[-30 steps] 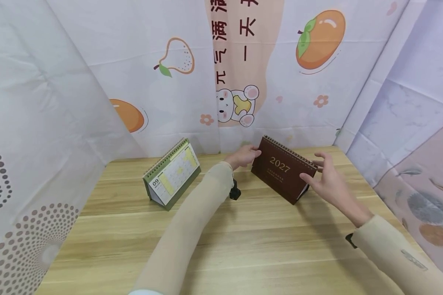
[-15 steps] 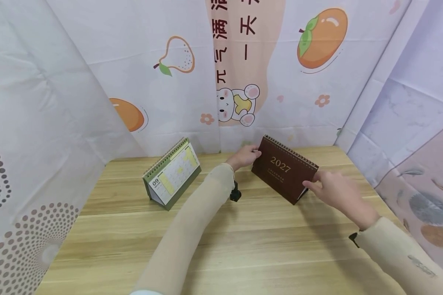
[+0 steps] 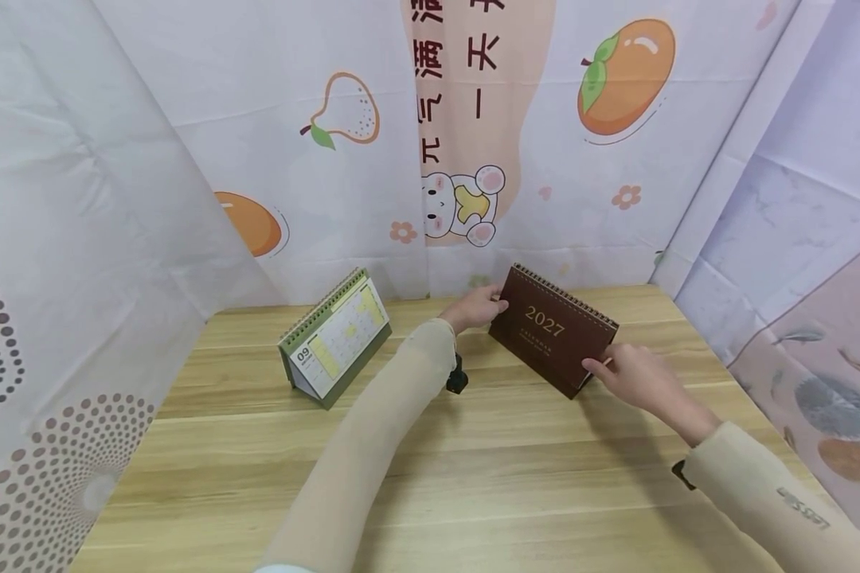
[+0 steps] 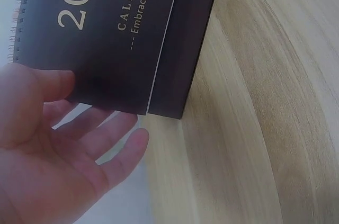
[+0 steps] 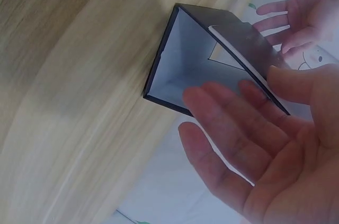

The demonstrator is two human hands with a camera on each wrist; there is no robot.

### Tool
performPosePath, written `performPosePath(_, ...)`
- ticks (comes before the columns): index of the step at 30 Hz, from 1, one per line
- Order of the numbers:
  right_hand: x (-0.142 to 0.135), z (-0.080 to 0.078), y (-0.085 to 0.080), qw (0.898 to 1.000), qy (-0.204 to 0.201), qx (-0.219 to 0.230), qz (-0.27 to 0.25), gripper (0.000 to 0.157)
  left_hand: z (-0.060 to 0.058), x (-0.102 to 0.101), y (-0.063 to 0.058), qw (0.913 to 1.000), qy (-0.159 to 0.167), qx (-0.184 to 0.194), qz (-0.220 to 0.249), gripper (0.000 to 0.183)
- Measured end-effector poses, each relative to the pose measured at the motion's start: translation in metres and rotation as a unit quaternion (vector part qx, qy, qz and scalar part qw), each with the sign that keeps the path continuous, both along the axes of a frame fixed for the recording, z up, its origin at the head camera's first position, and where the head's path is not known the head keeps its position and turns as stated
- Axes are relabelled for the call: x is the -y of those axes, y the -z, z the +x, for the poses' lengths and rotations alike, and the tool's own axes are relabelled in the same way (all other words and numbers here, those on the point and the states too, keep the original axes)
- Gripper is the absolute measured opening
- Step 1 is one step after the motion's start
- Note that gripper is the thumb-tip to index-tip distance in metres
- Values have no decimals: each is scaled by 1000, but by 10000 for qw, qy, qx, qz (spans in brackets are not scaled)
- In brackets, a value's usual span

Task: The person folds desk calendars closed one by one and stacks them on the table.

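A dark brown desk calendar (image 3: 542, 326) marked 2027 stands propped open like a tent at the right back of the table. At its left edge my left hand (image 3: 475, 307) pinches it; in the left wrist view the thumb (image 4: 55, 84) lies on the front cover and fingertips pass behind. My right hand (image 3: 641, 380) grips the other end, thumb on the front. Seen from the right wrist, the fingers (image 5: 238, 134) cross the open triangular end of the calendar (image 5: 180, 57), its pale inside showing.
A second desk calendar (image 3: 340, 334), green with a page marked 09, stands on the left of the wooden table (image 3: 487, 485). Printed cloth (image 3: 373, 199) hangs along the back and both sides, close behind the two calendars.
My right hand has come in from beside the brown calendar's right end, its raised fingers lowering and the thumb meeting the cover. The left hand and both calendars stay nearly where they were.
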State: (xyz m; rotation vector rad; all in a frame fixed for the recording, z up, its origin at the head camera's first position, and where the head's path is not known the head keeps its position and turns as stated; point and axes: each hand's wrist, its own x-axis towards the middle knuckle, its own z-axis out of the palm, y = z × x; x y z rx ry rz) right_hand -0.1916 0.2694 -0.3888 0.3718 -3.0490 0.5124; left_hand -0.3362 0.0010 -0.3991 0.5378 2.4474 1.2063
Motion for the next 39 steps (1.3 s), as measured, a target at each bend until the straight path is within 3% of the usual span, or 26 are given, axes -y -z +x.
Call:
performPosePath(10, 2, 0, 4, 9999, -51, 88, -110, 36, 3, -1, 0, 9993, -50, 246, 278, 57)
performPosePath(19, 1, 0, 11, 9995, -217, -34, -216, 29, 5, -5, 3, 9988, -159, 224, 417, 53)
performPosePath(23, 1, 0, 13, 9994, -239, -52, -232, 28, 5, -7, 6, 9993, -125, 17, 349, 51)
performPosePath(26, 0, -1, 14, 9992, -314, -77, -229, 29, 5, -7, 9, 9995, -3, -304, 68, 50)
performPosePath(30, 1, -2, 15, 9989, -404, -101, -219, 28, 7, -9, 13, 9947, 76, -811, -630, 64)
performPosePath(34, 3, -3, 17, 9985, -487, -174, -202, 24, 10, -10, 14, 9874, -23, -985, -1241, 76)
performPosePath(39, 5, -3, 19, 9982, -528, -188, -234, 23, 11, -9, 15, 9795, 4, -1078, -1699, 76)
